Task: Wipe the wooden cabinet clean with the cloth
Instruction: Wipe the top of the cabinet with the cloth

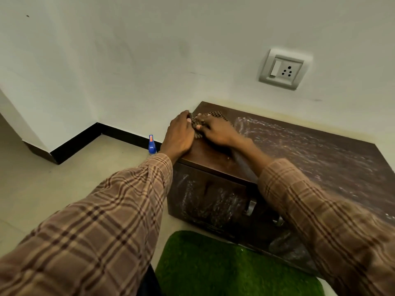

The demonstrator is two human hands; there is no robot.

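Observation:
A low dark wooden cabinet [310,159] stands against the wall, its top streaked with whitish wet smears. A checked brown cloth [215,116] lies bunched at the top's far left corner. My left hand [178,135] and my right hand [218,130] are both pressed onto the cloth side by side, fingers curled into it, so most of the cloth is hidden under them. Smears also cover the cabinet's front, where a metal handle [250,207] shows between my sleeves.
A blue spray bottle [151,145] stands on the tiled floor by the black skirting, left of the cabinet. A green grass-like mat [224,268] lies in front of the cabinet. A wall socket [283,69] sits above the cabinet.

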